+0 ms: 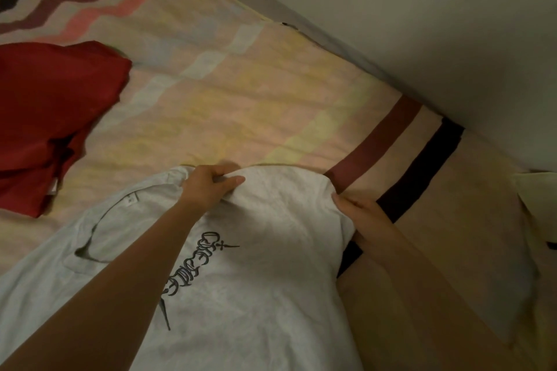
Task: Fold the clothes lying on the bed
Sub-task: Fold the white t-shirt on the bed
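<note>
Your left hand reaches forward, fingers curled, pinching the far edge of the white printed cotton T-shirt. Your right hand grips its right edge, fingers tucked underneath.

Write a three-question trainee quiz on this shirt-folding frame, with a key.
1. True or false: both hands grip the white T-shirt.
2. Which garment lies untouched on the bedsheet? A) red garment B) blue jeans C) black sock
3. Fill in: the T-shirt's dark print lies between the two ____.

Key:
1. True: left hand and right hand hold its far edge.
2. A, the red garment.
3. Forearms.
</note>
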`<state>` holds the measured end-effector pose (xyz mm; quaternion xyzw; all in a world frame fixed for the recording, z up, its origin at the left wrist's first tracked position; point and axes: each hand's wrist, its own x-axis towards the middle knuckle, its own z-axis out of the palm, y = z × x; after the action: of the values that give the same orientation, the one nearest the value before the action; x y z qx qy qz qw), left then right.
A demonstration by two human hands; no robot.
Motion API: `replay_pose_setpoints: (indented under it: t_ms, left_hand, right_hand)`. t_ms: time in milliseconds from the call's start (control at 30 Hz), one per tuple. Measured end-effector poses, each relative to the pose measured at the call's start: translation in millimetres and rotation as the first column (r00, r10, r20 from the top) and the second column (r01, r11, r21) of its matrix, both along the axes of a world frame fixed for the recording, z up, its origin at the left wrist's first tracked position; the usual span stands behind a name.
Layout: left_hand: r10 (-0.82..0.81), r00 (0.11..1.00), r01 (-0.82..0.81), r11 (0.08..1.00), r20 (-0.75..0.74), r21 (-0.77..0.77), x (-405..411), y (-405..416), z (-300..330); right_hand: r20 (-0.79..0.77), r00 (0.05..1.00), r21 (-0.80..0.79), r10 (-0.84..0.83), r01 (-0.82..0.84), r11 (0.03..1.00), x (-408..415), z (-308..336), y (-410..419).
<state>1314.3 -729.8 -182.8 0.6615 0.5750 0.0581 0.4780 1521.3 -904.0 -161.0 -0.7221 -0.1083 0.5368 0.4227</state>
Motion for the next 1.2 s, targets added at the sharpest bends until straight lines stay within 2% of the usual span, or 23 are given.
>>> replay_pose_setpoints:
  t_ms: [100,200,300,367,467,533,567,633,700,800,900,1000,1100,1133,1200]
  left_hand:
    - [0.035,0.987,-0.032,0.999,0.154,-0.021,-1,1,5]
    - [0.067,0.975,-0.074,0.997,0.212,0.024,2,3,13]
    - [0.065,0.984,-0.078,0.994,0.164,0.075,6,7,7]
    - [0.058,0.996,-0.065,0.991,0.061,0.113,9,7,1]
    - [0.041,0.994,-0.026,0.989,-0.104,0.142,11,4,-7]
    - [0.036,0.988,-0.014,0.989,-0.151,0.147,9,4,-11]
    - [0.028,0.987,-0.005,0.989,-0.157,0.145,8,5,-12]
    - [0.018,0.99,0.001,0.991,-0.141,0.13,5,6,-12]
    - [0.014,0.992,0.0,0.995,-0.125,0.104,4,6,-11]
    - [0.024,0.999,-0.023,0.999,-0.046,0.037,3,4,-10]
    - [0.026,0.999,-0.025,0.999,-0.019,0.033,4,4,-13]
    - [-0.045,0.999,0.046,0.999,-0.027,0.008,4,4,-13]
    - [-0.071,0.996,0.073,0.996,0.047,-0.052,2,8,-11]
    - [-0.063,0.995,0.067,0.996,0.074,-0.053,4,9,-10]
    - [-0.048,0.989,0.055,0.998,0.14,-0.042,7,7,-8]
  right_hand:
    - [0.167,0.982,0.149,-0.093,0.068,0.986,8,11,0]
    - [0.485,0.858,0.261,-0.17,0.043,0.964,21,25,-7]
    - [0.759,0.627,0.289,-0.178,-0.078,0.954,18,30,-16]
    - [0.81,0.565,0.258,-0.155,-0.106,0.96,13,22,-21]
    - [0.769,0.637,0.09,0.054,-0.191,0.977,14,-3,-29]
    - [0.679,0.704,0.016,0.207,-0.296,0.955,16,-16,-34]
    - [0.644,0.73,0.018,0.23,-0.315,0.949,16,-17,-35]
    - [0.607,0.779,0.067,0.16,-0.251,0.966,18,-13,-29]
    - [0.61,0.791,0.072,0.046,-0.112,0.991,24,-11,-12]
    - [0.432,0.901,0.007,-0.044,0.045,0.999,35,-18,22]
    - [0.357,0.934,-0.067,0.034,-0.011,0.998,37,-25,42]
    - [0.305,0.951,-0.005,0.051,-0.052,0.999,33,-22,48]
    - [0.241,0.967,-0.001,0.083,-0.085,0.996,35,-19,45]
    - [0.264,0.96,0.008,0.094,-0.099,0.995,37,-16,43]
    - [0.411,0.909,0.054,0.076,-0.108,0.993,45,-9,42]
